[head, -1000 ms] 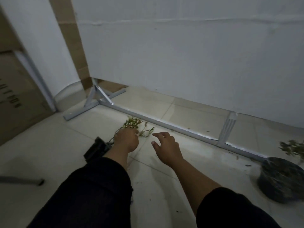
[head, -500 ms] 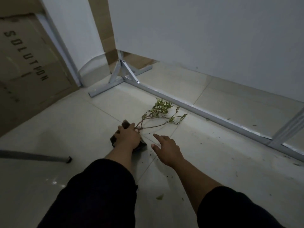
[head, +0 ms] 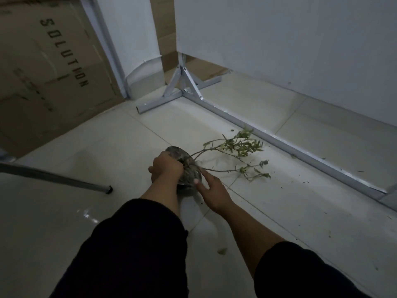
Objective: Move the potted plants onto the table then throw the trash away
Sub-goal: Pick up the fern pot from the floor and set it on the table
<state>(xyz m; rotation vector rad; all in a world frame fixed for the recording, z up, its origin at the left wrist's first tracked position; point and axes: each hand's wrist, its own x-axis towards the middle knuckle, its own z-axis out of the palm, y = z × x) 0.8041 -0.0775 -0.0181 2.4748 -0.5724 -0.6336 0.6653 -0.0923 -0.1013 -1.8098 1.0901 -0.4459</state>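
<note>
A small dark pot (head: 189, 176) lies tipped on its side on the tiled floor, its mouth turned to the right. Thin stems with pale green leaves (head: 240, 147) stretch out of it low over the tiles. My left hand (head: 166, 167) is closed over the pot's upper rim. My right hand (head: 211, 190) touches the pot's lower right edge with its fingers spread, index finger along a stem.
A white metal frame (head: 268, 136) with a braced foot runs along the floor under a white panel. A large cardboard box (head: 43, 67) stands at the left. A grey table leg (head: 64, 179) ends at a black foot. Leaf bits (head: 222, 251) litter the tiles.
My left hand has tilted the pot up so its mouth shows. My right hand has moved in from beside the pot to touch it. The view has swung left and closer.
</note>
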